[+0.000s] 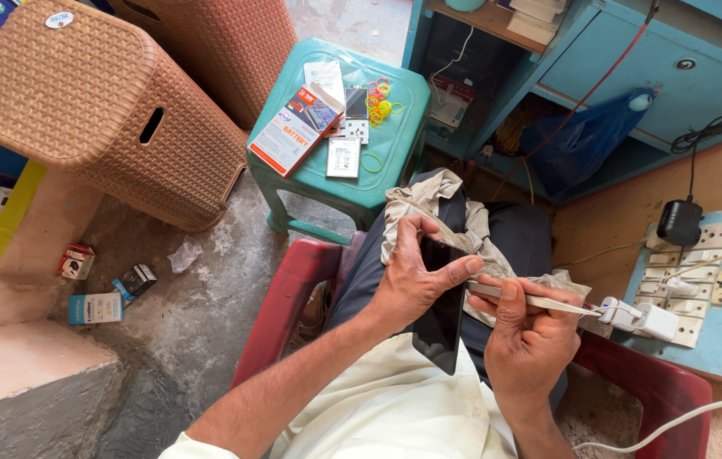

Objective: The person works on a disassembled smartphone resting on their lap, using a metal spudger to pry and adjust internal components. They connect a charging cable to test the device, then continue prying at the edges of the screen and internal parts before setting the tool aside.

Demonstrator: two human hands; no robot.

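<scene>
Seen from above, on the lap of a person seated in a red plastic chair (289,293).

Largest nearby: 2 brown woven-pattern plastic stools (102,110), lying tipped on the grey concrete floor (199,314). Beside them, a teal plastic stool (395,157) carrying an orange and white cardboard box (293,129), a white flat battery pack (343,157) and loose coloured rubber bands (380,98). To the right, a blue board of white wall sockets (701,272) with a white plug adapter (642,319).

On the lap, a crumpled beige cloth (429,204) under the work. Above it, a slim black rectangular phone (439,327), held tilted, lower end toward the body.

Left hand (412,276) wrapped around the phone's upper part, thumb laid across its face, fingers curled behind. Right hand (527,336) clenched on thin pale metal tweezers (540,299), pinched between thumb and forefinger, the nearer end meeting the phone's right edge beside the left thumb.

Judged best handled by bracing the phone firmly, keeping the tweezers shallow along the edge, and pressing lightly; likely slip toward the left thumb otherwise.
</scene>
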